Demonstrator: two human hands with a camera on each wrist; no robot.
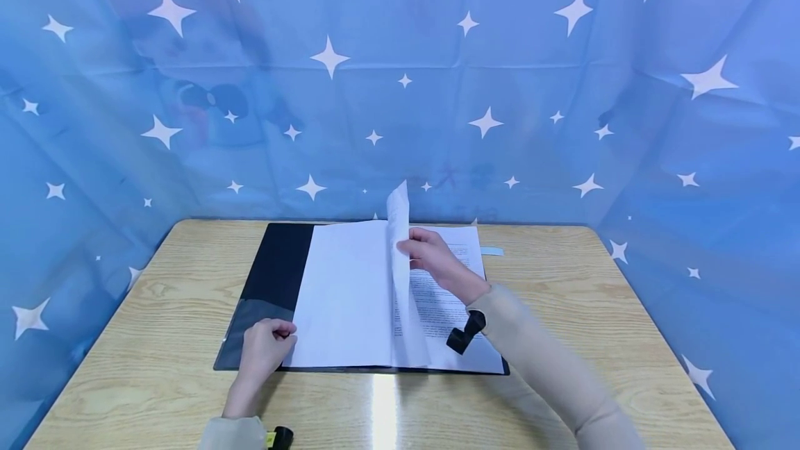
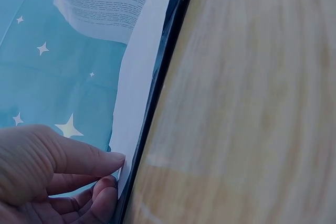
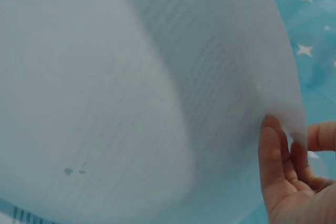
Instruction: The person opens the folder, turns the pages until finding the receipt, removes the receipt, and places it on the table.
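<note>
A black folder (image 1: 278, 262) lies spread wide, with white pages on both sides. The left-hand page (image 1: 344, 297) looks blank; the right-hand page (image 1: 459, 262) carries printed text. Between them a sheet of paper (image 1: 400, 248) stands raised and curved, its edge pinched between the thumb and fingers of my right hand (image 1: 437, 255). In the right wrist view, faint print shows through this sheet (image 3: 157, 103). My left hand (image 1: 265, 349) is at the lower left edge of the left-hand pages, thumb and curled fingers pinching that edge (image 2: 126, 145).
The folder lies on a wood-grain table (image 1: 562, 283). A light blue tab (image 1: 492, 251) sticks out beyond the right-hand pages. Blue curtain (image 1: 400, 103) with white stars hangs behind and at both sides. Each wrist wears a small black camera (image 1: 465, 332).
</note>
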